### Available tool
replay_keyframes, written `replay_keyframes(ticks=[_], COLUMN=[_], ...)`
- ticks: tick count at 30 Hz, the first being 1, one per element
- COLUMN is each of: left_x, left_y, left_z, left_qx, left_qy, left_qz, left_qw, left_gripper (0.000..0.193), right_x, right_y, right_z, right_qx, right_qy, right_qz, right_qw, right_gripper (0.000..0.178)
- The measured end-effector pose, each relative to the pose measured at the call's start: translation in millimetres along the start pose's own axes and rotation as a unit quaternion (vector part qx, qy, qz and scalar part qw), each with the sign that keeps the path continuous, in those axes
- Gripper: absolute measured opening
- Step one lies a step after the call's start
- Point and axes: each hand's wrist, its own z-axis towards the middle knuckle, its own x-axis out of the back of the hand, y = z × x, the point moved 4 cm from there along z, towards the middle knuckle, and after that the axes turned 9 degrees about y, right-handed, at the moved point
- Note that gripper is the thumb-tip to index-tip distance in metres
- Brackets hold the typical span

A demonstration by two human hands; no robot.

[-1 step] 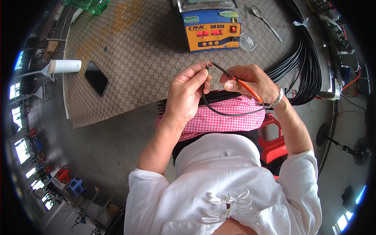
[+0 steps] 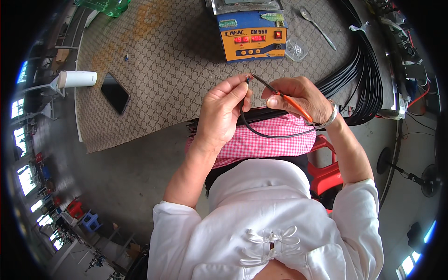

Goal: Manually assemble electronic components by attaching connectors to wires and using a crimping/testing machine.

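At centre, a curved black cable point(image 2: 275, 136).

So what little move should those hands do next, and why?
Maybe squeeze the orange-handled tool gently on the thin wires. The right hand holds its tip close beside them, though I can't tell if it touches, and the left hand pinches the black cable just below.

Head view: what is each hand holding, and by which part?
Left hand: black cable, pinched near its end, by the exposed wires. Right hand: orange-handled tool, by its handle.
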Motion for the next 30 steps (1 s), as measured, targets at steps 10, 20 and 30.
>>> replay_keyframes(ticks=[10, 20, 30], left_x=[1.9, 6.0, -9.2], left_y=[0.1, 0.6, -8.3], left_z=[1.5, -0.4, 2.9], left_qx=[0.003, 0.026, 0.005], left_qy=[0.003, -0.006, -0.004], left_qz=[0.021, 0.037, -0.008], left_qw=[1.000, 0.999, 1.000], left_gripper=[0.020, 0.021, 0.015], right_x=[2.8, 1.9, -1.4], right_y=[-6.5, 12.1, 22.4], right_z=[4.7, 16.8, 6.4], right_qx=[0.089, 0.138, 0.154], right_qy=[-0.004, 0.012, 0.100], right_qz=[-0.089, -0.256, -0.244], right_qw=[0.992, 0.957, 0.952], right_gripper=[0.033, 0.025, 0.035])
